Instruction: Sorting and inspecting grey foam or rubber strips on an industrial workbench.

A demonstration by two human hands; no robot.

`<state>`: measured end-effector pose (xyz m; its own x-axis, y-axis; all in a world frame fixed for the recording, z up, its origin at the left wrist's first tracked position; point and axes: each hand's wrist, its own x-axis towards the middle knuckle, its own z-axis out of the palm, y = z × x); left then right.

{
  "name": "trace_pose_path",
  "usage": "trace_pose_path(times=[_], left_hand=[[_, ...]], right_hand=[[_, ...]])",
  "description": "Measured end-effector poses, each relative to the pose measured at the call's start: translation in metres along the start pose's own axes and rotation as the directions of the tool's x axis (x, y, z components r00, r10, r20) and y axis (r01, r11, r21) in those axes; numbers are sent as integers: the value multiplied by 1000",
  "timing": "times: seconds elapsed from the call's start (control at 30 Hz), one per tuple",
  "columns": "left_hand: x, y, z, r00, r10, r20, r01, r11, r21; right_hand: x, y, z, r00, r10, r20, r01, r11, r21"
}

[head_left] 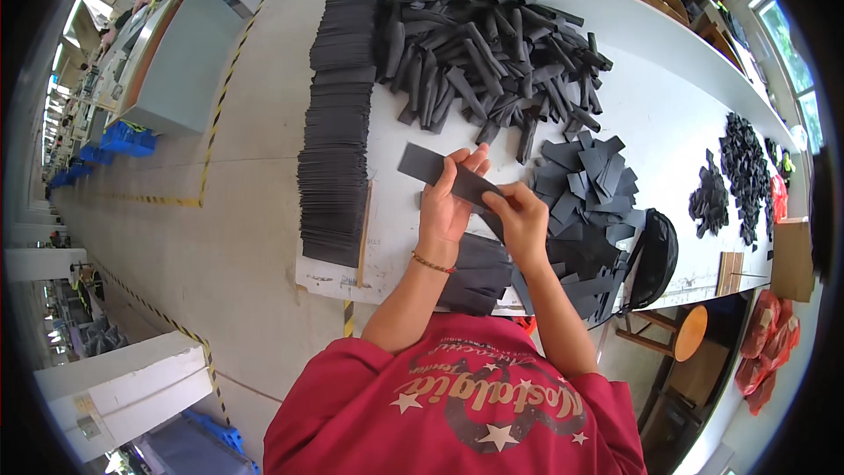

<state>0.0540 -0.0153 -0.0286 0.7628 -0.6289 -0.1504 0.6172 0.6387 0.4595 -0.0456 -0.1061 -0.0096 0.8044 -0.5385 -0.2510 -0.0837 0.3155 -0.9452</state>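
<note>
Both hands are engaged on one dark strip (472, 181), which lies across the left fingers and runs into the right fingertips, above the white table (397, 127). The left hand (450, 204) has its thumb pressed on the face of the strip, with the other fingers behind it; the right hand (520, 209) pinches the opposite end between thumb and finger. A dark flap (493, 223) shows just under the strip, beside the right fingers; whether it belongs to the same strip cannot be told. The main risk is judged to be misalignment: the strip's free end projects past the left thumb unsupported, so an uneven pull by the right fingers could skew or crease it. Too light a left thumb could let it slip. A dropped strip could mix with the loose flat pieces (587, 180) just right of the right fingers, or with the folded stack (479, 268) below them, all being similarly dark. Beyond the fingertips, the heap of rolled pieces (483, 53) is irregular and could slide if brushed. Left of the left fingers, the long upright row (334, 141) stands close to the table's edge; a knock from the left forearm could topple its near end.
</note>
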Motion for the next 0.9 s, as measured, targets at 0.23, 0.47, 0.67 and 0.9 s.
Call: trace_pose_path(times=[0.23, 0.47, 0.67, 0.9], left_hand=[[1, 23, -32, 884, -16, -466, 96, 984, 148], [0, 30, -51, 926, 108, -360, 14, 947, 321], [-1, 19, -73, 932, 64, -357, 21, 973, 228], [3, 19, -100, 924, 134, -357, 120, 787, 606]], right_hand=[[11, -5, -32, 503, -726, 469, 752, 99, -652], [15, 20, -40, 992, -94, -86, 98, 994, 50], [32, 63, -34, 994, 59, -87, -62, 998, -24], [41, 80, -39, 991, -1, -133, -44, 942, -332]])
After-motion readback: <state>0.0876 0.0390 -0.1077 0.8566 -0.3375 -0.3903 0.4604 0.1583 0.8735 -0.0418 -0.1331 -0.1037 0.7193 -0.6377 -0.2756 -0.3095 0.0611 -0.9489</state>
